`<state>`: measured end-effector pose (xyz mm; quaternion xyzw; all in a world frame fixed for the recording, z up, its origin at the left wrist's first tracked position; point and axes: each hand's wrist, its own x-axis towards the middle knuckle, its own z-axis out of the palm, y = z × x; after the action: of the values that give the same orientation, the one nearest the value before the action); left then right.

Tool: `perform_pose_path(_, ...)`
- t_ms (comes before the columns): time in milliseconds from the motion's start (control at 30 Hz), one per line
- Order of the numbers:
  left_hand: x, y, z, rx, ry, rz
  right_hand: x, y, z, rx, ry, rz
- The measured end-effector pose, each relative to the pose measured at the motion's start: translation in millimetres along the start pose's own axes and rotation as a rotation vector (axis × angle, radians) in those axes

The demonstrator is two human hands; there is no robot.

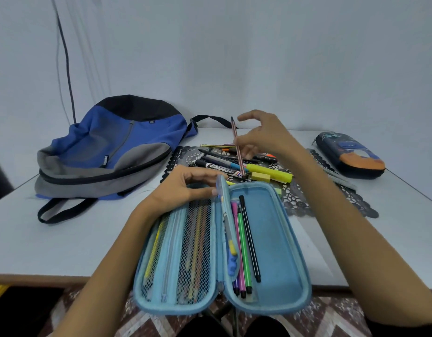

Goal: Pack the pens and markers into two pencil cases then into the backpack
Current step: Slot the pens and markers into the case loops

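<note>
While two pencil cases (278,239) (351,156) lie out, left hand (183,188) pinches a divider (224,203), right hand (266,137) one pen (236,144)

This looks like a study corner in a home rather than an office or shop, though nothing settles it. A plain white surface (64,239) is pushed against a bare pale wall (258,57) beyond the right fingers (249,115). A dark cable (66,69) hangs down that wall, far left of the left fingers (203,176). Under the right fingers lies a black lace-patterned mat (297,200), a household touch. It carries loose pens and markers (224,161), and those fingers pinch one pen (234,130).

School things lie about:
- a blue and grey backpack (108,147), left of the left fingers
- a pencil case (278,239) lying open, its inner flap pinched by the left fingers
- a second pencil case (351,154), right of the right fingers

Below the surface's near edge shows a floor (331,317) with a zigzag pattern.
</note>
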<state>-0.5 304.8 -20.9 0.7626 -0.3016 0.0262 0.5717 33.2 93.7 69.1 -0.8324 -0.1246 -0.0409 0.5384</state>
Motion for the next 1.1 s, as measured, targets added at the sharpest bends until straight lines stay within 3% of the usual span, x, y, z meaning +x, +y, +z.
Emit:
perform_pose_path(133,-0.5,-0.3,0.3,0.002,0.01,-0.002,-26.2,-4.5,-19.2,-0.072,-0.297,0.161)
perform_pose_path(333,-0.3,0.2,0.4,0.008,0.007,-0.01,-68.3,13.9,-7.3,-0.349,-0.523,0.264)
perform_pose_path(567,-0.2,-1.8,-0.4,0.019,0.017,-0.009,-74.2,22.5,-2.9,-0.302,-0.572,0.274)
perform_pose_path(833,0.2,-1.4,-0.3,0.02,0.021,-0.007,-67.2,34.2,4.5,-0.364,-0.355,0.102)
perform_pose_path(1100,0.9,-2.9,-0.3,0.02,0.025,-0.024,-69.6,26.4,6.6,-0.562,-0.476,0.03)
